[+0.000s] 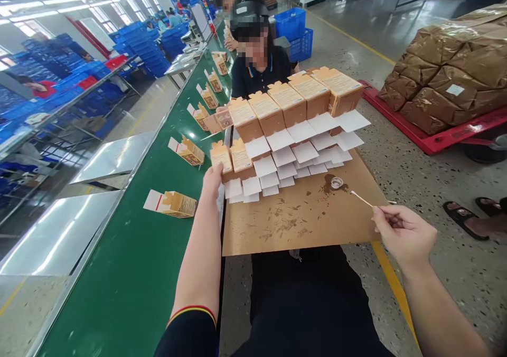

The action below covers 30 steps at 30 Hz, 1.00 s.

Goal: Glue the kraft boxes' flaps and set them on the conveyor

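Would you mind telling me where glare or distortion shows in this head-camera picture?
Head view: ceiling strip lights glare off the shiny metal side panels beside the green conveyor belt; wide-angle bending curves the belt edge; the left hand and right hand look sharp.

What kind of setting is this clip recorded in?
Most likely a factory packing line: a long green conveyor belt carries small cartons, stacked blue crates fill the background, and the left hand touches rows of open-flapped boxes on a cardboard sheet.

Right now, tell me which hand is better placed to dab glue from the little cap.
Right. The right hand holds the swab stick, its tip close to the cap; the left hand rests on the near boxes, farther away.
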{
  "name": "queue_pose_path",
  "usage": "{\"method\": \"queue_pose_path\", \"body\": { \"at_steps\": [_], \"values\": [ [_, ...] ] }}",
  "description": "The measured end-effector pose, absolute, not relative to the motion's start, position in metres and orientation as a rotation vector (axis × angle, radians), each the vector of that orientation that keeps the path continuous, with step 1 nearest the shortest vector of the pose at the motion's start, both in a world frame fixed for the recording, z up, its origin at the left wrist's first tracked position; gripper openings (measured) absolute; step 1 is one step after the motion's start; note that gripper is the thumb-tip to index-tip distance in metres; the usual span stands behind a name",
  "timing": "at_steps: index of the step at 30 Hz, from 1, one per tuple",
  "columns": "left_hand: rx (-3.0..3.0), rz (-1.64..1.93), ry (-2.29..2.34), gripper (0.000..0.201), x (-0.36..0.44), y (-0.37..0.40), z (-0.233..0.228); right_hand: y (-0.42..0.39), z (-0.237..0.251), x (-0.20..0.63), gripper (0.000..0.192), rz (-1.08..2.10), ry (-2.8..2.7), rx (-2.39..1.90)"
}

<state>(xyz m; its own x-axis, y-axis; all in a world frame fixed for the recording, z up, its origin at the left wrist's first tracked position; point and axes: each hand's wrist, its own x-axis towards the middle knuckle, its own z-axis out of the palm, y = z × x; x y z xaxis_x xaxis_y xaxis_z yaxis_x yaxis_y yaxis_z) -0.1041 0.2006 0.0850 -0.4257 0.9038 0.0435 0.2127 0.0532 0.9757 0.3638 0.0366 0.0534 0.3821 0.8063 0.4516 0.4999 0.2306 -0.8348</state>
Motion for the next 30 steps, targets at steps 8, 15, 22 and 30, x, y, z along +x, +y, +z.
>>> {"method": "queue_pose_path", "body": {
  "at_steps": [8, 15, 22, 30],
  "values": [
    [0.660, 1.662, 1.473, 0.059, -0.113, 0.058, 0.056, 0.083, 0.067, 0.371, 0.040, 0.262, -1.462, -1.754],
    [0.636, 1.544, 1.414, 0.083, -0.064, 0.002, 0.026, 0.116, 0.053, 0.375, 0.036, 0.369, -1.702, -1.740],
    [0.654, 1.411, 1.442, 0.082, -0.060, 0.011, 0.022, 0.120, 0.039, 0.384, 0.039, 0.318, -1.683, -1.636],
    [0.609, 1.550, 1.488, 0.085, -0.052, 0.017, 0.016, 0.083, 0.065, 0.342, 0.020, 0.353, -1.615, -1.459]
  ]
}}
